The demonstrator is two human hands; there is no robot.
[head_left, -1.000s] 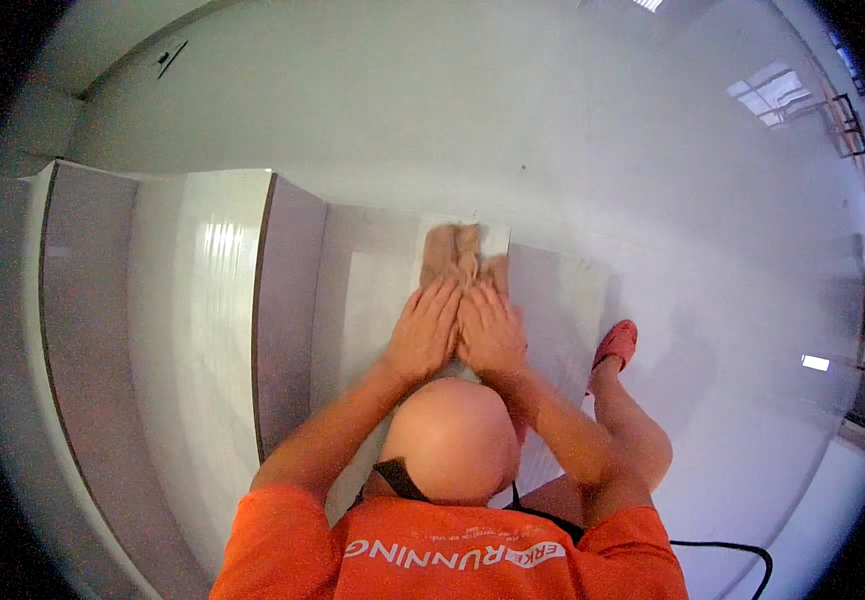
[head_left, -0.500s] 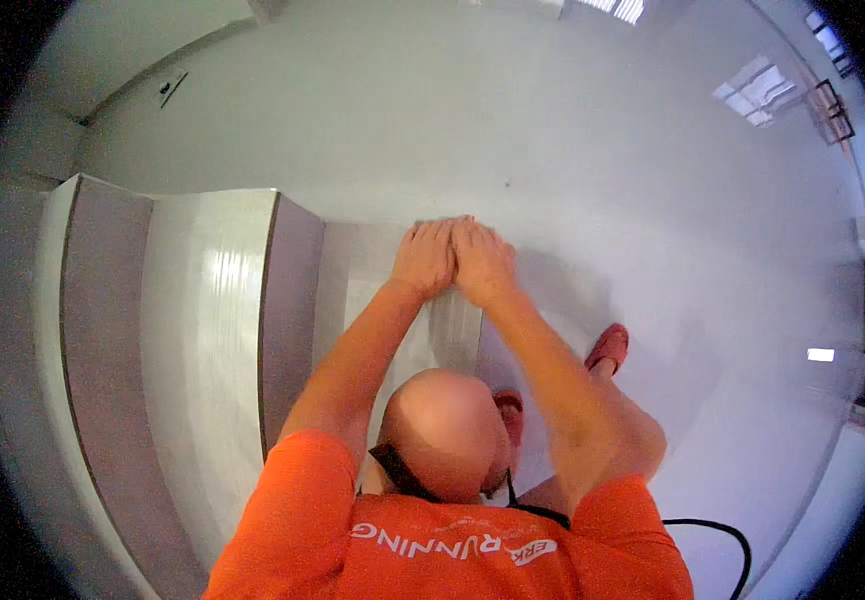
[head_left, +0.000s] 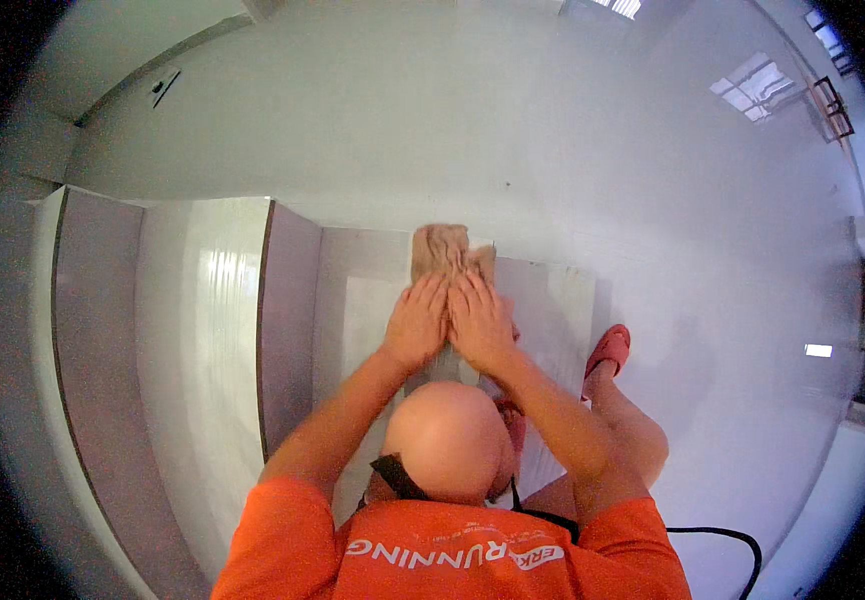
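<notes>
My left hand [head_left: 415, 322] and my right hand [head_left: 477, 318] lie side by side, fingers stretched flat on a crumpled tan cloth [head_left: 439, 243]. Neither is gripping it; both press on it from the near side. Under the cloth is a pale, glossy panel [head_left: 552, 300] in front of me, close to my bare knee. The cloth's near part is hidden by my hands.
Pale boxy ledges with dark edges [head_left: 192, 300] stand at my left. A grey glossy floor [head_left: 392, 120] stretches beyond. My red slipper [head_left: 607, 350] rests at the right, with a black cable [head_left: 732, 535] low at the right behind it.
Since half a second ago both hands have moved back toward my body from the panel's far edge, and the cloth shows again beyond my fingertips.
</notes>
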